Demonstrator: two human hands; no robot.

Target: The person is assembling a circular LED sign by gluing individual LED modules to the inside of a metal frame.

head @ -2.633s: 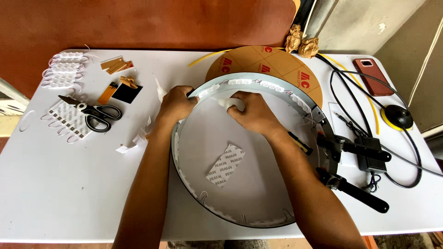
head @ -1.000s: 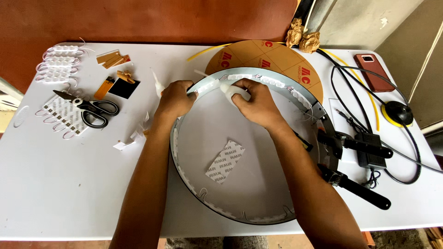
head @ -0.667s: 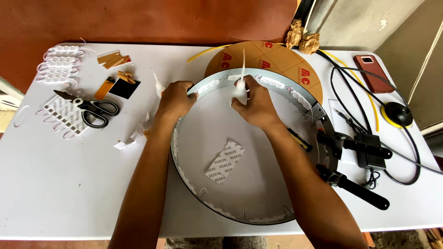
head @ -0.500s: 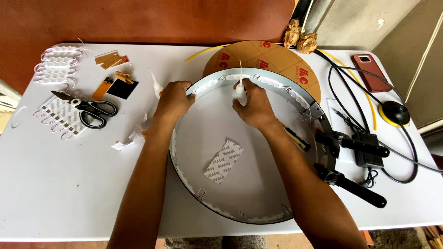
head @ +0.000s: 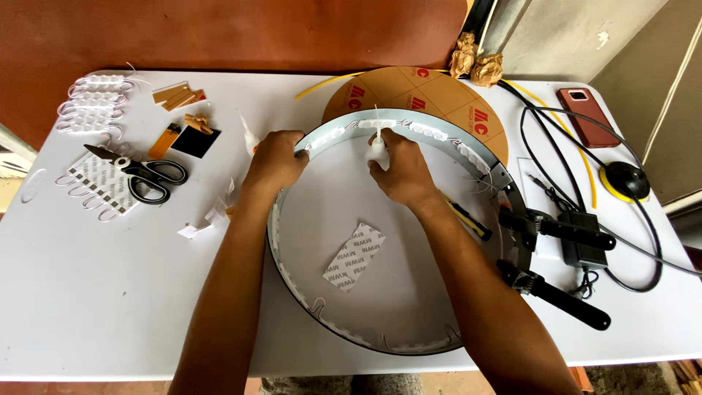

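A large round white tray with a metal rim (head: 307, 292) lies on the white table. Small white light modules (head: 428, 132) line the inside of its far rim. My left hand (head: 274, 159) grips the rim at the upper left. My right hand (head: 401, 170) pinches a small white module (head: 377, 148) with thin wires, just inside the far rim. A strip of patterned adhesive backing (head: 354, 257) lies flat on the tray's floor.
Black scissors (head: 142, 172) and chains of white modules (head: 91, 102) lie at the left. A brown paper-covered disc (head: 424, 91) sits behind the tray. Two black clamps (head: 556, 292), a black adapter with cables (head: 585, 245) and a red phone (head: 586, 117) are at the right.
My right hand has lifted from pressing the far rim and now pinches a white module with its wires sticking up. My left hand stays on the rim.
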